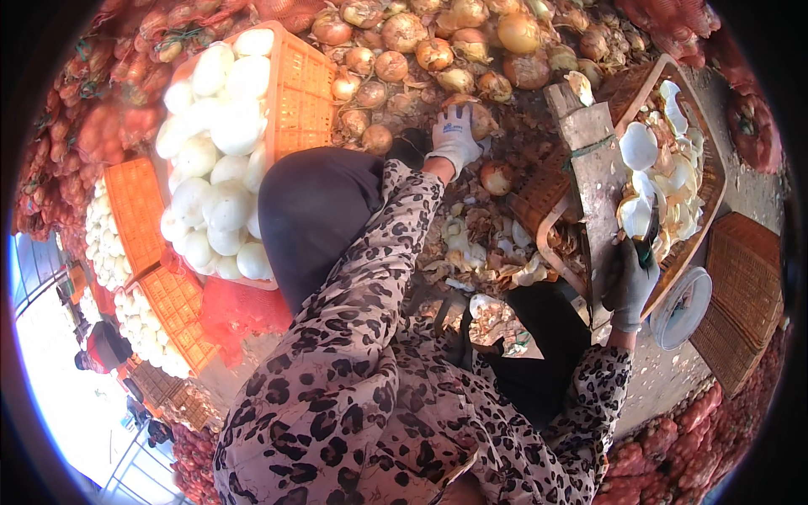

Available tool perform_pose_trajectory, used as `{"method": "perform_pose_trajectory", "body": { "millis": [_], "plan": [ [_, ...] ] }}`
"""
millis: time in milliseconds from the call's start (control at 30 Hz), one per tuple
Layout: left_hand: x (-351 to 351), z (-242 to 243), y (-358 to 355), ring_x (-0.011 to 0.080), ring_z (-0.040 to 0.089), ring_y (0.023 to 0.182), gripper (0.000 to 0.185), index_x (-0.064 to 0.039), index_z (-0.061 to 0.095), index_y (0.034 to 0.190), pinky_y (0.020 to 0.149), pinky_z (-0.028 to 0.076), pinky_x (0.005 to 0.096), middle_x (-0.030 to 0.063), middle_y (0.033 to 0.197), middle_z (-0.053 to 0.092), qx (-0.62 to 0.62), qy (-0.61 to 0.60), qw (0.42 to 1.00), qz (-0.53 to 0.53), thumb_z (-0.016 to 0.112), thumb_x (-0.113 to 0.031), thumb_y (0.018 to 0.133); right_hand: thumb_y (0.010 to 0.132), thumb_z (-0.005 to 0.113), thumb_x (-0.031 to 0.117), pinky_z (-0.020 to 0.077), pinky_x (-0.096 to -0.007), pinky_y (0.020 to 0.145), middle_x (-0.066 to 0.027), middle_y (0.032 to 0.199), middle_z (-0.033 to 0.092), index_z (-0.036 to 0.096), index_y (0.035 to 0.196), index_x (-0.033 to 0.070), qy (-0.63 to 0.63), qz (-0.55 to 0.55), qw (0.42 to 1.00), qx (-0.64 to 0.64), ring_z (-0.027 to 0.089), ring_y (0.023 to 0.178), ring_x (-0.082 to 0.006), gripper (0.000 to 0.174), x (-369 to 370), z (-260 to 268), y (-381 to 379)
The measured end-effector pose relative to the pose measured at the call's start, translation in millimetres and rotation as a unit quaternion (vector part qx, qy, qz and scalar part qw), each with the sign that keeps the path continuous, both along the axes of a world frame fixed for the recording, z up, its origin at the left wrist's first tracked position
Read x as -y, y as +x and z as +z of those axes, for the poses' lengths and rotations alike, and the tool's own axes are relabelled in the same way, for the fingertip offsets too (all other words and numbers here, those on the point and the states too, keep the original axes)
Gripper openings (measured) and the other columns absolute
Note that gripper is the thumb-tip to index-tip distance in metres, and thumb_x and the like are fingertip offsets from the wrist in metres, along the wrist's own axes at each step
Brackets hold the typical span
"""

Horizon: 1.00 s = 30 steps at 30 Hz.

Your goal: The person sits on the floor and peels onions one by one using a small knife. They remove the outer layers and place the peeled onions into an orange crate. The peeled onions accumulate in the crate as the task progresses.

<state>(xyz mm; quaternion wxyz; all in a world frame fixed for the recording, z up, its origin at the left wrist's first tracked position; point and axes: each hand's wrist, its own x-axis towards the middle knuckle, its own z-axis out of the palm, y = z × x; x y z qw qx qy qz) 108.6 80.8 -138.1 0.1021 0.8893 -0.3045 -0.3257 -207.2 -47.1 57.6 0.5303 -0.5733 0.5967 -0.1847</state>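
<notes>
My left hand [454,136], in a white work glove, is laid over an unpeeled onion [485,121] at the edge of the onion heap, its fingers curled across the skin. My right hand [630,281], gloved too, grips a knife [646,249] with a green handle. The dark blade points up and away, above the peelings. Beside that hand a wooden board [593,180] lies across an orange plastic crate [710,189] of white onion layers and skins [678,170]. One loose brown onion [497,177] rests on the litter between my hands.
Left of my knee stands an orange crate [303,95] heaped with peeled white onions [218,145]. Unpeeled onions [404,35] cover the ground ahead. A clear plastic tub [682,309] and an orange crate [738,297] are at right. Another person [104,347] is far left.
</notes>
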Motion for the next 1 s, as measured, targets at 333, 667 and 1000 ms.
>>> {"method": "perform_pose_trajectory", "body": {
  "millis": [333,667,1000],
  "plan": [
    [21,-26,13,0.042,0.042,0.137,0.1,-0.01,0.036,0.149,0.108,0.043,0.0506,0.0216,0.148,0.043,0.066,0.035,0.989,-0.129,0.086,-0.048,0.07,0.093,0.073,0.017,0.0363,-0.0208,0.046,0.0042,0.068,0.06,0.069,0.089,0.003,0.005,-0.038,0.998,-0.052,0.05,0.052,-0.0028,0.014,-6,4,0],
    [23,-59,12,0.0337,0.059,0.125,0.118,0.0,0.035,0.15,0.103,0.048,0.0399,0.0213,0.138,0.057,-0.015,-0.012,0.999,-0.041,0.086,-0.058,0.06,0.093,0.072,0.014,0.0407,-0.022,0.052,0.0022,0.068,0.061,0.069,0.092,0.001,-0.032,-0.014,0.998,-0.055,0.053,0.058,-0.0043,0.014,-7,-2,-11],
    [-40,-68,5,0.0167,0.067,0.088,0.045,0.001,0.07,0.114,0.081,0.054,0.0309,0.0048,0.101,0.073,-0.295,-0.385,0.833,0.266,0.087,-0.012,0.074,0.093,0.065,0.026,0.0512,-0.0465,0.064,-0.0181,0.076,0.068,0.066,0.098,0.007,-0.287,0.249,0.906,-0.185,0.068,0.073,-0.0398,0.02,-15,5,1]
  ]
}}
